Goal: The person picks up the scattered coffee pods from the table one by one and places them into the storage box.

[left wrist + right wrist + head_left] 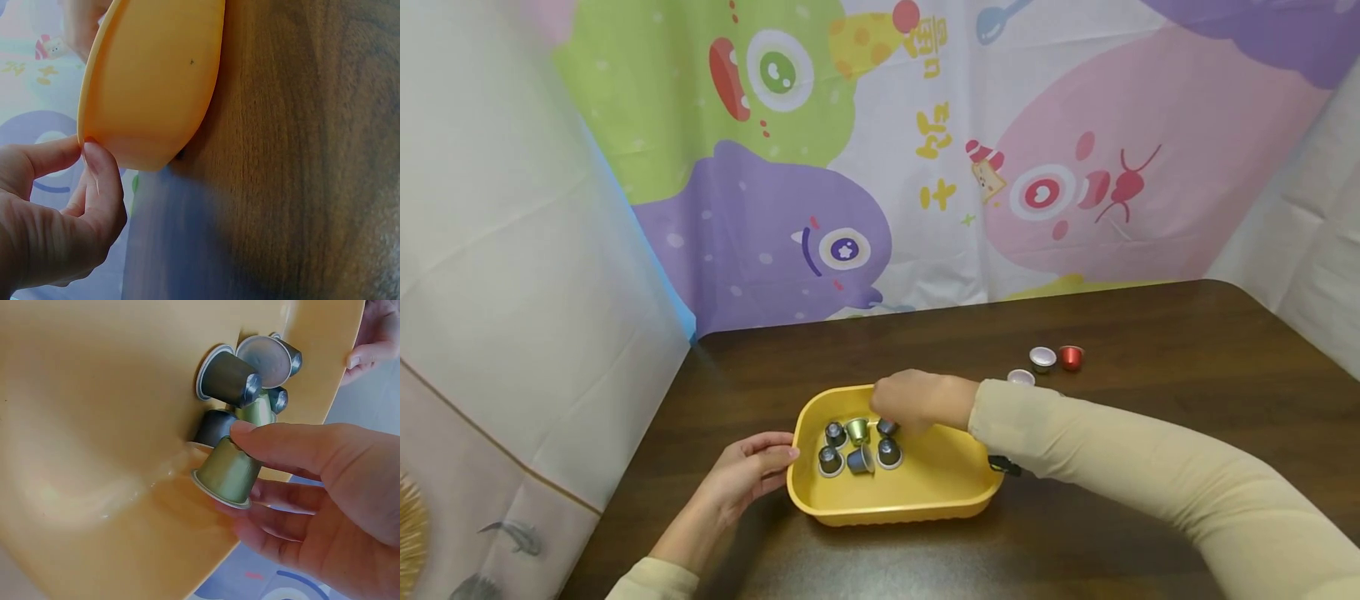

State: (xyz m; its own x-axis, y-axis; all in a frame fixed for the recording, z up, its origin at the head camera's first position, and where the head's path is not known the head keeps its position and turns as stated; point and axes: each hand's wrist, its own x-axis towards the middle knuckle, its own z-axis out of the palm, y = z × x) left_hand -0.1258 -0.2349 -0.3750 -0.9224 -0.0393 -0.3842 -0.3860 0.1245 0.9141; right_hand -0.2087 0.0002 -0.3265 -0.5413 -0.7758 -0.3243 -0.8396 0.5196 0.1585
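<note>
Closest thing to the lens is the cream right sleeve [1120, 454], cutting in from the lower right corner. Over on the left, the left hand [745, 475] has the end of a yellow bin [943, 475] by its rim, thumb and finger pinching the edge.

Inside the bin, nearer row: a dark capsule [831, 460] at the left, a blue-grey capsule [860, 460] tipped on its side next to it, then another dark capsule [889, 452]. Row behind that has one more dark pod [836, 433], a green pod [857, 430], and a dark pod partly tucked under the right hand [917, 400].

That right hand is reaching over the bin, and the wrist cam shows it pinching a green capsule [226, 474], thumb on the narrow end, wide rim pointing away from the palm. It's just beside the dark pod by the fingers; can't tell if they touch.

Past the bin, well apart from both hands, two pale-lidded capsules [1042, 359] and a red capsule [1071, 357] sit on the dark wood table [745, 375]. Cartoon-monster curtain [760, 233] at the very back.
</note>
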